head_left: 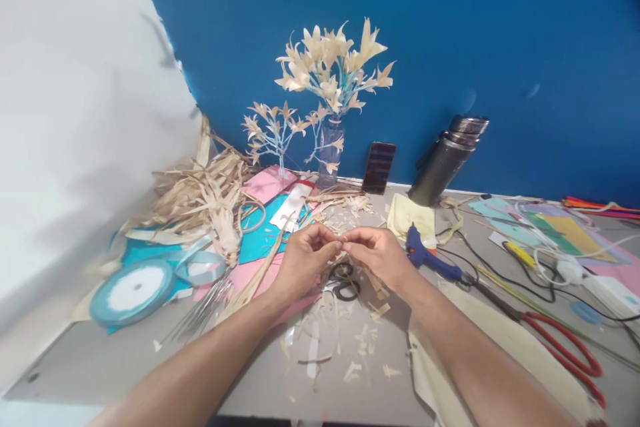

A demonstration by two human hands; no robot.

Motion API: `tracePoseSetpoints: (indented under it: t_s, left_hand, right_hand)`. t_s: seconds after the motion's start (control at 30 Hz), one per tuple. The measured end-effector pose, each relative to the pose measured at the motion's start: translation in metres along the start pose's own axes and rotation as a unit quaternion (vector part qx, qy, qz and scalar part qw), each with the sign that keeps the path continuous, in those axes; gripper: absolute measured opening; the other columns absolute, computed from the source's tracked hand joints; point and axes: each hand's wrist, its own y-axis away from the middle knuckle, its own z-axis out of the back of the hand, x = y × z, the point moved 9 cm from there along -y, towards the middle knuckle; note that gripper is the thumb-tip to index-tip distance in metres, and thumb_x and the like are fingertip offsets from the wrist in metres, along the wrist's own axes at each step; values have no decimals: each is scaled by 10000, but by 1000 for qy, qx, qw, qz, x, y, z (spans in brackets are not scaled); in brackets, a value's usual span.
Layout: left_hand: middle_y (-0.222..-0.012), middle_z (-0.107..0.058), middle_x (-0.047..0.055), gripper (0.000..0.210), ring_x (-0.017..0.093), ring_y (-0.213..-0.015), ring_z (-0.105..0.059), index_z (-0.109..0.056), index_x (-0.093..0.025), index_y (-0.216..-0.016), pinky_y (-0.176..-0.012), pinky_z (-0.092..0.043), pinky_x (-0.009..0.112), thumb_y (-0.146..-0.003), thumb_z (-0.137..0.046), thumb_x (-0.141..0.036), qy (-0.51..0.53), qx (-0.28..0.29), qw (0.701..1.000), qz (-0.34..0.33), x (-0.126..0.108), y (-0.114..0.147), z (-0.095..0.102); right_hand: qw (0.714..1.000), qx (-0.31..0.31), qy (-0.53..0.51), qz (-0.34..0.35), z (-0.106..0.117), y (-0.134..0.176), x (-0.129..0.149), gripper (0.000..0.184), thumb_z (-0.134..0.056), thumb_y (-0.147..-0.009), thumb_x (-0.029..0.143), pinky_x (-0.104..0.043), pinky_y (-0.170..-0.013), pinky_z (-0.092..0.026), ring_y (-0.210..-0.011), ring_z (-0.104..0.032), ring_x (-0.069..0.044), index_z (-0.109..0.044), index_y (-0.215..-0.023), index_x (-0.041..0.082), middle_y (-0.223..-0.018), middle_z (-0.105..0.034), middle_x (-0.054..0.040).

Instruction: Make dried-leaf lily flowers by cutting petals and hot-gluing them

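My left hand [311,252] and my right hand [376,252] meet over the middle of the table, fingertips pinched together. Whatever small piece lies between them is too tiny and too covered to make out. Just beneath the hands lie black-handled scissors [345,283], partly hidden. Dried husk strips [260,280] run beside my left hand. Close to my right hand is a blue glue gun [430,257], its nozzle towards a yellow cloth [413,219]. Pale husk scraps [367,340] are scattered on the table in front of me.
Husk flowers [335,60] stand in a clear bottle at the back. A phone [379,167] and a dark flask [447,160] lean against the blue wall. Left are a ribbon roll [133,293], wires [203,310] and heaped husks [200,193]; right, red-handled scissors [565,340] and cables.
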Motion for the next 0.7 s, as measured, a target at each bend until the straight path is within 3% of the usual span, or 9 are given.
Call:
tracePoseSetpoints:
  t_s: [0.17, 0.33, 0.5, 0.7]
  left_hand:
    - [-596, -616, -12, 182, 86, -477, -525, -606, -153, -750, -446, -397, 186, -744, -703, -307, 25, 18, 999, 42, 10, -2, -4]
    - [-597, -601, -20, 128, 70, -422, -471, -568, -161, -744, -390, -351, 180, -753, -636, -270, 77, 83, 988, 102, 24, -3, -15]
    - [-621, -567, -37, 91, 94, -424, -492, -607, -175, -808, -361, -361, 202, -761, -591, -252, 24, 45, 998, 44, 18, -7, -6]
    - [-685, -634, -11, 178, 99, -547, -547, -650, -154, -867, -506, -428, 209, -703, -680, -216, 9, -11, 1000, -12, 9, -9, 6]
  right_hand:
    - [997, -30, 64, 14, 2, 1, 2, 209, -608, -826, 323, -223, -478, -322, -478, -415, -97, -737, -836, 159, -536, -535, 43]
    - [987, -62, 142, 39, 5, 2, 9, 192, -580, -825, 271, -231, -525, -359, -539, -498, -124, -735, -778, 169, -595, -618, 18]
    - [972, -43, 224, 57, -1, 3, 13, 201, -555, -841, 224, -242, -614, -397, -641, -592, -151, -735, -759, 187, -677, -694, 3]
    - [963, -37, 255, 75, -7, 6, 14, 182, -570, -858, 228, -253, -649, -412, -683, -635, -164, -740, -801, 197, -731, -726, -7]
